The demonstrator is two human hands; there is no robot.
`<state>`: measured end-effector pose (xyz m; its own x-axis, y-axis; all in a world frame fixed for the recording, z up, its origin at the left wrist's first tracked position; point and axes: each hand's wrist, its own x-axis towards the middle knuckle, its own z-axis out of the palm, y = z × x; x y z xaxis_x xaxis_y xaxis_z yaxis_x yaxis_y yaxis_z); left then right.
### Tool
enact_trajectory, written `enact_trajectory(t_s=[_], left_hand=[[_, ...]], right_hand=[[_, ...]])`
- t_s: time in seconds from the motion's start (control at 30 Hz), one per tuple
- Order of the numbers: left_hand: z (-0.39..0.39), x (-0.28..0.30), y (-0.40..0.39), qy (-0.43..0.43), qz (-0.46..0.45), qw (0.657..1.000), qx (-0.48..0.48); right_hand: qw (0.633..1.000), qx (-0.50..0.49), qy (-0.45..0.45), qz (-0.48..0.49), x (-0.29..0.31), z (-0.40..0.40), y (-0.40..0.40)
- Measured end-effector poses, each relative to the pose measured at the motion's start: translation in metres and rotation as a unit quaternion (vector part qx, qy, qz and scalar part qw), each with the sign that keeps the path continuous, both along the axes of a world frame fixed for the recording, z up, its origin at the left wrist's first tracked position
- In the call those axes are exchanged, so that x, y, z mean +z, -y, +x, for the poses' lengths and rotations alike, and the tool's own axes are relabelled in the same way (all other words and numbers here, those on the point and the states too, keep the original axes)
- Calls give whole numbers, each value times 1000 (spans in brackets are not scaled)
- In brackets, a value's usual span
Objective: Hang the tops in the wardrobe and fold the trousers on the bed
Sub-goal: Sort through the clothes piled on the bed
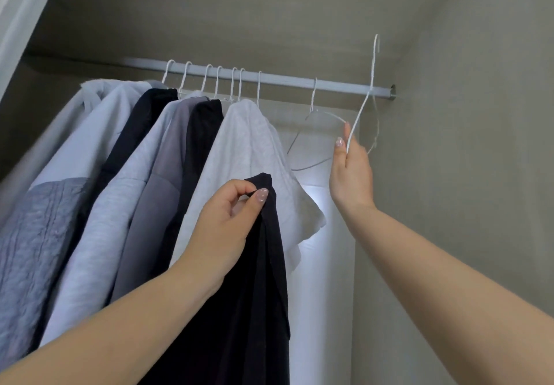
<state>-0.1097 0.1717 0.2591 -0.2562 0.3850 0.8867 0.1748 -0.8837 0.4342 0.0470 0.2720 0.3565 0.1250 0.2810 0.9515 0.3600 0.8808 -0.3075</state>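
Pinching the top edge of a black top between thumb and curled fingers, the left hand holds it up in front of the hung clothes. Farther in, the right hand grips a white hanger, its hook raised above the rail. Seven tops hang there already, plus one bare hanger. This top still needs hanging; no trousers or bed are in view.

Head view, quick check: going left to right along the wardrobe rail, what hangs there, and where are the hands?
Row of hung tops → light grey top → left hand pinching the black garment → empty hanger on the rail → right hand gripping a white hanger, lifted off the rail.
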Motion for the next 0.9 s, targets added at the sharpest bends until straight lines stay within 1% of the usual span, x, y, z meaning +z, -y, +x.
enact_trajectory(t_s=[0.07,0.2,0.27,0.3,0.37,0.5,0.57,0.67,0.77,0.9], left_hand=[[2,-9,-1,-2,-10,1000,-19],[7,-35,-6,-6,-45,998,-48],[8,-47,-10,-6,-45,998,-41],[12,-61,-10,-13,-68,996,-49],[11,-75,-13,-15,-65,998,-19],[15,-117,-8,-14,-116,993,-34],[16,-136,-3,-13,-139,990,-23],[20,-165,9,-25,-173,985,-11],[20,-190,25,-34,-208,977,15],[17,-221,60,-72,-265,958,83]], right_hand=[[1000,1,13,-4,-19,4,11],[998,36,15,-46,-71,15,35],[997,46,23,-56,-96,18,47],[996,32,25,-80,-120,27,60],[996,43,34,-77,-145,38,76],[991,32,27,-128,-201,68,120],[988,33,27,-148,-221,80,139],[983,63,35,-171,-243,99,173],[976,116,22,-183,-257,122,209],[961,197,-33,-193,-277,161,256]])
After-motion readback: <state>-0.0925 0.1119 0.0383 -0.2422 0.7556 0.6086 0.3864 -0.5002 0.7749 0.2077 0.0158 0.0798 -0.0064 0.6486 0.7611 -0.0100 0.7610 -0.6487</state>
